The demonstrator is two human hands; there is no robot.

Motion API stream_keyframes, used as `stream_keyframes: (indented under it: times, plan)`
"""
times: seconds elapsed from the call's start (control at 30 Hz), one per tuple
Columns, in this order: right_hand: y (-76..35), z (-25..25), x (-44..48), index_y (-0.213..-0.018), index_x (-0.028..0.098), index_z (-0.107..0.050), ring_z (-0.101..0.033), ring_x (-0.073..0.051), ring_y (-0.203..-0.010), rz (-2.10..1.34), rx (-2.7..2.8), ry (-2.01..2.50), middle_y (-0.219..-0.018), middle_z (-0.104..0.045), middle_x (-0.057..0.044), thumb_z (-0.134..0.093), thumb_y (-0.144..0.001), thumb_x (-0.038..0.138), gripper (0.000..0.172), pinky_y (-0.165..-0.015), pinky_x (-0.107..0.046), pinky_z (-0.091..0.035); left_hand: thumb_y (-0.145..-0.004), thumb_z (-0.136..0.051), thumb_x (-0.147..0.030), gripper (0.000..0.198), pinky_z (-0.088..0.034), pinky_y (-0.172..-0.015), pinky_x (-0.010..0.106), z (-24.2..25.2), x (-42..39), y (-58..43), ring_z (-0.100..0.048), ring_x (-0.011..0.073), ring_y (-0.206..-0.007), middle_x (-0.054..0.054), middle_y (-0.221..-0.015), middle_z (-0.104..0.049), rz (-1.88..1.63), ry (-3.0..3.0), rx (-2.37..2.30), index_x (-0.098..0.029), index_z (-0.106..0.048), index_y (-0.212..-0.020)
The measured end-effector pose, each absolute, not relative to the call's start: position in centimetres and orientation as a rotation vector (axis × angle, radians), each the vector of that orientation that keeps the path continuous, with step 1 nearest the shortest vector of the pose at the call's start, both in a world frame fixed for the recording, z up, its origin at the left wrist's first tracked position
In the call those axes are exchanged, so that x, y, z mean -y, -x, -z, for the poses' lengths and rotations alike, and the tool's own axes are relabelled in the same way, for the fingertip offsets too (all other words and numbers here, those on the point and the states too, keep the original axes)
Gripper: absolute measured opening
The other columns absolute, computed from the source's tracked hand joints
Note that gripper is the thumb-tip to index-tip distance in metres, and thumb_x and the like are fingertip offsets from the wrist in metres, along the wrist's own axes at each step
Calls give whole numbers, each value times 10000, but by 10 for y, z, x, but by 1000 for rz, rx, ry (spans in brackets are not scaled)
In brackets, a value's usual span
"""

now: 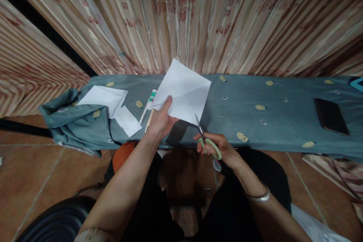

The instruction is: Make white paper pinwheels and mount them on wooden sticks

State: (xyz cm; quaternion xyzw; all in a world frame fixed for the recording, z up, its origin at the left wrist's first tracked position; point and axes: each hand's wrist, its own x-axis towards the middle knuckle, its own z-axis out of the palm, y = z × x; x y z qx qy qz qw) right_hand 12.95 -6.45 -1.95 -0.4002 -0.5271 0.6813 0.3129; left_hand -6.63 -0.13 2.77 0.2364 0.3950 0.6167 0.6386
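My left hand [163, 119] grips a white sheet of paper [185, 87] by its lower left side, thumb on top and fingers underneath. The sheet is held up over the cloth-covered surface and shows a faint crease. In my right hand [219, 145] is a pair of scissors [213, 147] with pale green handles. Their blades point up and reach the paper's bottom corner; whether they are parted there is too small to tell. Just left of the paper lie a glue stick [152, 97], a thin white stick-like pen [143, 115] and a light wooden strip [149, 120].
A grey-green cloth with pineapple prints [241, 102] covers the long surface. Several white papers [102, 98] and a small written slip [128, 121] lie at the left, partly under bunched cloth. A dark phone [331, 116] rests at the right. Curtains [181, 19] hang behind.
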Motion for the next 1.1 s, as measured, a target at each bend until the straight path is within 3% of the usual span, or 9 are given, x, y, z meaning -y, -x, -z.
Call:
stream_keyframes:
  times: [0.27, 0.7, 1.1]
  plan:
    - [-130, 23, 64, -1038, 149, -674, -565, -123, -602, -1796, 1347, 1076, -716, -662, -37, -758, -663, 599, 591, -563, -248, -438, -908, -566, -228, 358, -529, -950, 482, -28, 2, 66, -568, 328, -1233, 114, -1271, -654, -1382, -531, -880, -208, -597, -1264]
    - [-127, 21, 64, -971, 159, -725, -544, -96, -542, -1783, 1276, 1110, -628, -629, 2, -827, -623, 483, 486, -541, -234, -472, -919, -531, -206, 337, -563, -906, 422, -28, 1, 67, -641, 271, -1136, 122, -1275, -655, -1390, -501, -885, -203, -597, -1249]
    - [-127, 22, 64, -967, 152, -726, -551, -100, -534, -1785, 1251, 1104, -617, -637, 1, -820, -636, 478, 474, -540, -244, -486, -884, -601, -224, 441, -533, -953, 478, -27, 2, 65, -609, 308, -1184, 125, -1263, -659, -1382, -475, -861, -202, -547, -1322]
